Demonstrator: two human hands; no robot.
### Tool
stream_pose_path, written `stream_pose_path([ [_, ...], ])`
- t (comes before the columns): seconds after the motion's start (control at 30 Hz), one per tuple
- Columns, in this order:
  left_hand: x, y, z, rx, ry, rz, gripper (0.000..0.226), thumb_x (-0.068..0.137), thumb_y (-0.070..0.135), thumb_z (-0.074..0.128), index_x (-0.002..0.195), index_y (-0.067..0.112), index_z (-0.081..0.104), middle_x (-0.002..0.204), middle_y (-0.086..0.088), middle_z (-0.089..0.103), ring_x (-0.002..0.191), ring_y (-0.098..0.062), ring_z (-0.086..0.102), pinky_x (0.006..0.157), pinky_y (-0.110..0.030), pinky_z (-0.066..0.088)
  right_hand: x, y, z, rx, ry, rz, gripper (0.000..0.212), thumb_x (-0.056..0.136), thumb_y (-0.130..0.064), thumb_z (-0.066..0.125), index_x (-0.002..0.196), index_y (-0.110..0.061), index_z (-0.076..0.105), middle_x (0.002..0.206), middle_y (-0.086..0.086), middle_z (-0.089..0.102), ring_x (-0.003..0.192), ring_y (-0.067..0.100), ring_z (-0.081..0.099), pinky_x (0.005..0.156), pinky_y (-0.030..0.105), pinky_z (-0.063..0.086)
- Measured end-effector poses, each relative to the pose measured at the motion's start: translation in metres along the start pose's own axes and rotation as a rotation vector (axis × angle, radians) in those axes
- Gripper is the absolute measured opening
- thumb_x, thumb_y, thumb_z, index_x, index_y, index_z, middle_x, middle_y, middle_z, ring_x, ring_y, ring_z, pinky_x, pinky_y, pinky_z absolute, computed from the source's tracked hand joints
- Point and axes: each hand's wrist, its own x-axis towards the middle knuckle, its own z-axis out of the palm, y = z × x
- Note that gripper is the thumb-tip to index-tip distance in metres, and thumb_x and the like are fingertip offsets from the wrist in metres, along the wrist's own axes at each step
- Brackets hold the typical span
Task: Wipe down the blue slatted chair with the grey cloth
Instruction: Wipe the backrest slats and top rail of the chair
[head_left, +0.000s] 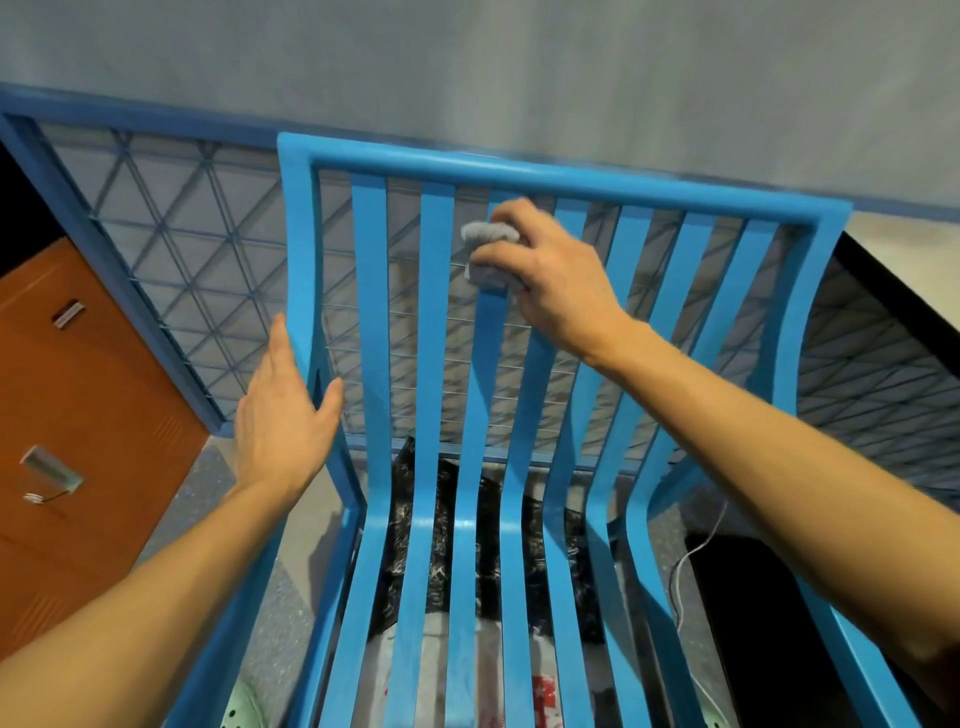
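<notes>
The blue slatted chair (519, 174) fills the centre of the view, with its backrest toward 12 o'clock and its seat running down to 6 o'clock. The grey cloth (488, 244) is bunched against the third slat from the left, high on the backrest at 12 o'clock, just below the top rail. The right hand (556, 280) is curled round the cloth and presses it to that slat. The left hand (283, 415), at 9 o'clock, is laid flat against the chair's left upright, fingers straight along its outer side and thumb on its inner side. The hands are held well apart. A wire mesh panel (197, 249) is seen behind the backrest. An orange door (93, 374) stands at 8 o'clock. A black plastic bag (441, 519) lies under the seat slats, and a white cable (680, 566) runs at 4 o'clock.
</notes>
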Motion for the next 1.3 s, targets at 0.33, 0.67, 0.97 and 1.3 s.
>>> stream_pose_path([
  [0.33, -0.004, 0.005, -0.002, 0.072, 0.059, 0.075, 0.082, 0.095, 0.028, 0.06, 0.157, 0.017, 0.007, 0.159, -0.01, 0.025, 0.143, -0.031, 0.029, 0.112, -0.057, 0.031, -0.079, -0.037, 0.048, 0.158, -0.197, 0.047, 0.033, 0.081, 0.002, 0.061, 0.105, -0.02, 0.067, 0.116, 0.008, 0.054, 0.088, 0.028, 0.054, 0.049, 0.037, 0.051],
  [0.67, 0.013, 0.089, 0.014, 0.162, -0.019, 0.503, 0.079, 0.089, 0.019, 0.064, 0.155, 0.017, 0.021, 0.163, -0.003, 0.018, 0.147, -0.023, 0.02, 0.116, -0.048, 0.019, -0.028, 0.042, -0.032, 0.049, 0.044, 0.167, 0.026, 0.083, -0.012, 0.064, 0.106, -0.024, 0.067, 0.119, 0.008, 0.055, 0.095, 0.026, 0.057, 0.055, 0.035, 0.051],
  [0.97, 0.043, 0.144, 0.033, 0.152, -0.097, 0.613, 0.076, 0.087, 0.017, 0.066, 0.153, 0.019, 0.027, 0.164, -0.002, 0.008, 0.144, -0.027, 0.026, 0.111, -0.05, 0.036, -0.068, 0.029, 0.001, 0.058, -0.065, 0.107, 0.033, 0.079, -0.002, 0.066, 0.108, -0.018, 0.064, 0.121, 0.012, 0.053, 0.094, 0.03, 0.055, 0.046, 0.039, 0.051],
  [1.3, 0.041, 0.146, 0.046, -0.235, -0.071, 0.449, 0.067, 0.091, 0.013, 0.061, 0.15, 0.023, 0.031, 0.157, 0.003, 0.021, 0.122, -0.014, 0.046, 0.101, -0.036, 0.048, -0.037, 0.045, -0.024, 0.035, 0.02, 0.154, 0.024, 0.086, -0.014, 0.063, 0.109, -0.022, 0.064, 0.119, 0.007, 0.053, 0.091, 0.02, 0.055, 0.053, 0.037, 0.053],
])
